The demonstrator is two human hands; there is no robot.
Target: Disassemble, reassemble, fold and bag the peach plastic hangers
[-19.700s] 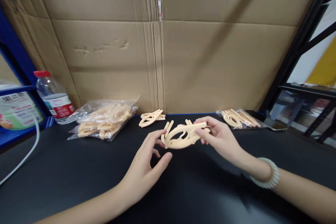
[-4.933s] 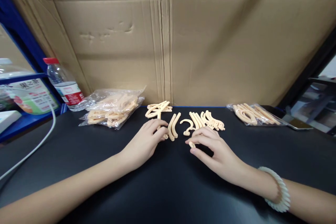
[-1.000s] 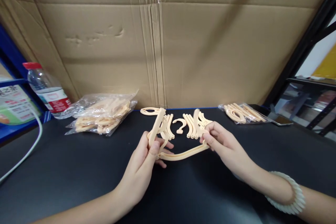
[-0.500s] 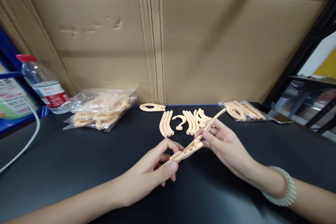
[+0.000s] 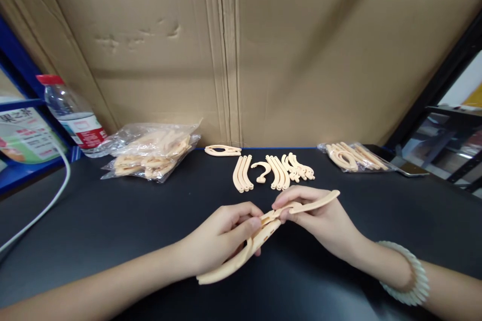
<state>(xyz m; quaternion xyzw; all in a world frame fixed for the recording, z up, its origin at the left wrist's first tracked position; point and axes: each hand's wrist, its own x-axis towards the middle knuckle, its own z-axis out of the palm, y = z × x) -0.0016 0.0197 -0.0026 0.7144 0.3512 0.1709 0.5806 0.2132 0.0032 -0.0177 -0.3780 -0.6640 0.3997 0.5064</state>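
Cream plastic pieces, joined or pressed together as one long slotted, curved part (image 5: 229, 265), span both hands above the black table. My left hand (image 5: 229, 233) pinches its middle between thumb and fingers, with one curved arm reaching down-left below the hand. My right hand (image 5: 316, 213) grips the upper end, where another curved arm points up-right. Beyond the hands lie curved strips (image 5: 243, 174), a hook (image 5: 262, 171), more strips (image 5: 277, 173) and a group of small hooked pieces (image 5: 299, 166). Whether the held pieces are locked together is hidden by the fingers.
At the back left are bagged cream parts (image 5: 150, 155) and a red-capped bottle (image 5: 77, 115). A folded cream piece (image 5: 223, 150) lies near the cardboard wall (image 5: 169, 70). Another bag (image 5: 354, 156) sits at the right, and a white cable (image 5: 56, 198) curves along the left.
The held part has turned, so its lower arm now shows below my left hand. My right hand has shifted its grip slightly right and down. The view has shifted slightly.
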